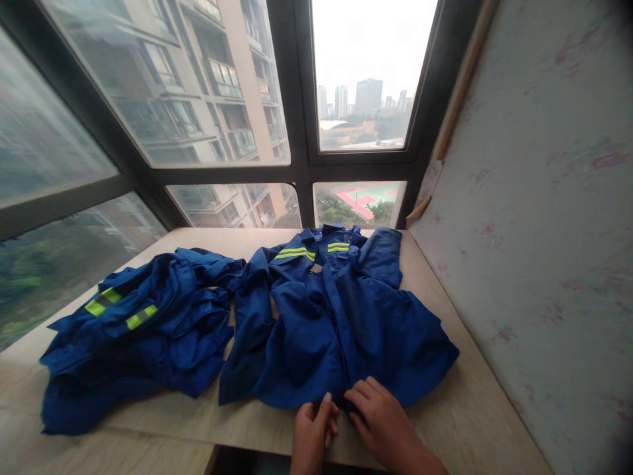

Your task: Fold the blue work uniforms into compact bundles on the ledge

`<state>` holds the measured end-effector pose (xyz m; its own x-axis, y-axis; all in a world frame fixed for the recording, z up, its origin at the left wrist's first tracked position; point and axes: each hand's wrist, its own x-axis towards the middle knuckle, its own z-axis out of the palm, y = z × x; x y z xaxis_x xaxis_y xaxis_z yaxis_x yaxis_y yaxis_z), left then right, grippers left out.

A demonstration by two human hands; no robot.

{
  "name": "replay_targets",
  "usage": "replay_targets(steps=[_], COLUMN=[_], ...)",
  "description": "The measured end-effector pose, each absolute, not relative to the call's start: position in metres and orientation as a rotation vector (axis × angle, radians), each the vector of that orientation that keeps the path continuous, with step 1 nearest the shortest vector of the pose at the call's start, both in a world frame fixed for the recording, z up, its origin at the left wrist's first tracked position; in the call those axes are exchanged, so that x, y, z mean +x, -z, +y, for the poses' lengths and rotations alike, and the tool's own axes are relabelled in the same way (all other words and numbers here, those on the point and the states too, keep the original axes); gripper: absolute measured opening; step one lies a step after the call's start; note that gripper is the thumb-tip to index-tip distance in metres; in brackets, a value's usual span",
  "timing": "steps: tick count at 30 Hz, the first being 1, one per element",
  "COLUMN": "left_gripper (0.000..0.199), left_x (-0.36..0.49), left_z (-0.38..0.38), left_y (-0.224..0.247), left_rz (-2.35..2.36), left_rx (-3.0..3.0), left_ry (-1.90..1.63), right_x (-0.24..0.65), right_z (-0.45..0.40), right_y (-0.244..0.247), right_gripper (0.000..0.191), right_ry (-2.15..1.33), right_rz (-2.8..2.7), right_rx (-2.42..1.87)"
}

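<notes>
A blue work jacket (306,330) lies spread front up, its collar toward the window and yellow-green stripes across the chest. Its front edges meet low down and part near the chest. My left hand (315,429) is at the bottom hem, closed, with thumb and fingers drawn together; what they pinch is too small to tell. Just beside it, my right hand (383,422) has its fingers curled over the hem at the front opening, thumb underneath. A second blue garment (143,330), with similar bright stripes, lies crumpled to the left.
Both garments rest on a pale wood-look ledge (163,448) with a dark gap at its near edge. Dark-framed windows (301,173) close off the left and back. A flower-patterned wall (534,231) with peeling paper bounds the right.
</notes>
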<state>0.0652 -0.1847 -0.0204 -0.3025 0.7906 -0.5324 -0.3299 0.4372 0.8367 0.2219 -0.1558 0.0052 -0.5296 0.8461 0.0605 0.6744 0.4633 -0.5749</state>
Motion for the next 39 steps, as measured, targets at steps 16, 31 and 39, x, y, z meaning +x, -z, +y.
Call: replay_targets(steps=[16,31,39], left_gripper=[0.066,0.063,0.063], left_x=[0.061,0.058,0.056], left_z=[-0.178,-0.175,-0.176], left_y=[0.019,0.021,0.018], left_rz=[1.694,1.609,1.634], left_rx=[0.64,0.67,0.659], left_ry=[-1.023,-1.02,-0.982], right_x=[0.23,0.237,0.234], right_z=[-0.152,-0.166,-0.165], right_y=[0.007,0.008,0.012], right_gripper=[0.028,0.03,0.027], right_ry=[-0.805,-0.674,-0.559], right_rz=[-2.467,-2.406,-2.461], right_rx=[-1.297,-1.228,-1.194])
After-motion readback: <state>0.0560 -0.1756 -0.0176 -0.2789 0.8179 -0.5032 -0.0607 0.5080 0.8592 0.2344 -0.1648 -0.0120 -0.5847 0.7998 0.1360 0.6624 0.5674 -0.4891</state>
